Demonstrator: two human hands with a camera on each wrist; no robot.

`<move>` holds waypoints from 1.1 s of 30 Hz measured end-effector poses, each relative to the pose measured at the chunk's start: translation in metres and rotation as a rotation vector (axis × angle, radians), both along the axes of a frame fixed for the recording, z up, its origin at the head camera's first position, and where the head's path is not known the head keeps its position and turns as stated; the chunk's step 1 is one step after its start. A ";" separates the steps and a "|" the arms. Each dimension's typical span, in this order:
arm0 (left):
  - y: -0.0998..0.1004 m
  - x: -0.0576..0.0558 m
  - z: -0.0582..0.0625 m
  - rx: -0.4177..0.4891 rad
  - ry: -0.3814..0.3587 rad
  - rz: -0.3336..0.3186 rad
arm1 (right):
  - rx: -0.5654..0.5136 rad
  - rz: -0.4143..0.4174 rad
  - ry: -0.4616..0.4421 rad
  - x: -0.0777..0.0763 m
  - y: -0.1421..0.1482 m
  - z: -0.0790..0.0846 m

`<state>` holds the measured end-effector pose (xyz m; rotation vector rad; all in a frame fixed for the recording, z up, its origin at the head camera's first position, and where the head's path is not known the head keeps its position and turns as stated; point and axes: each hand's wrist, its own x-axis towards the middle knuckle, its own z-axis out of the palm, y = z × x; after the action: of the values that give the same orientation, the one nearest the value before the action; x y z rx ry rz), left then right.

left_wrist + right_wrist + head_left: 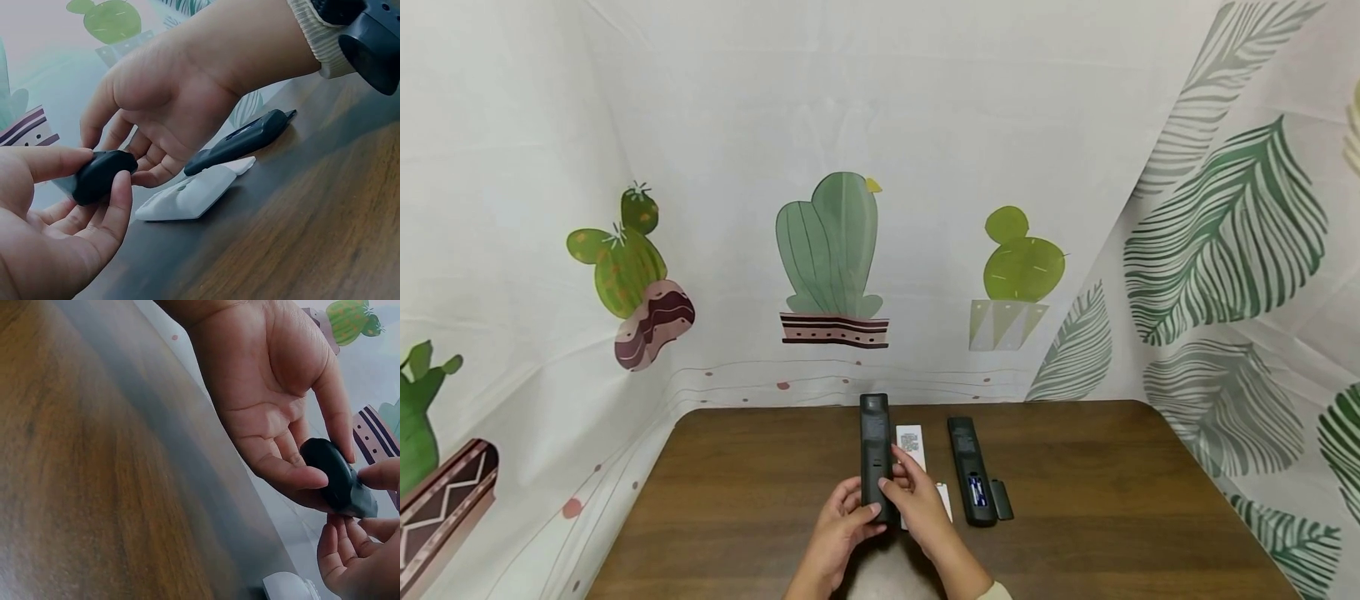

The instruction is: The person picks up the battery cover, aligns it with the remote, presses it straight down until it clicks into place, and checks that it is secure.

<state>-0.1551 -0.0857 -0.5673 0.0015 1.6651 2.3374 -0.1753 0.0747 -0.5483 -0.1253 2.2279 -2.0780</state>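
Observation:
A black remote control (875,437), its labelled back facing up, is held above the table by both hands. My left hand (838,527) grips its near end, thumb on one edge and fingers under it. My right hand (919,502) holds it from the right, with the thumb on its back near the lower part. In the left wrist view the remote's end (103,177) shows between the left thumb and fingers. A second black remote (967,467) lies to the right, battery compartment uncovered and batteries (977,492) visible. Its loose battery cover (1002,500) lies beside it.
A white device with a printed label (912,442) lies behind the right hand, partly hidden. A smaller white piece (944,500) lies next to it. The brown wooden table (737,492) ends at a cloth backdrop (925,167) printed with cacti and leaves.

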 end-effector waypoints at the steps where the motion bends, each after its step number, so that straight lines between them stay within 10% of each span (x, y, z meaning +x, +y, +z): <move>1: -0.001 0.000 0.000 0.002 0.001 0.004 | 0.005 0.007 0.009 0.000 0.000 0.000; 33: -0.011 -0.005 -0.003 -0.028 -0.044 0.073 | 0.010 0.106 -0.008 0.004 -0.006 -0.007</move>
<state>-0.1599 -0.0967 -0.5699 -0.1176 1.7042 2.3487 -0.1714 0.0684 -0.5553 -0.2286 2.1754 -2.0092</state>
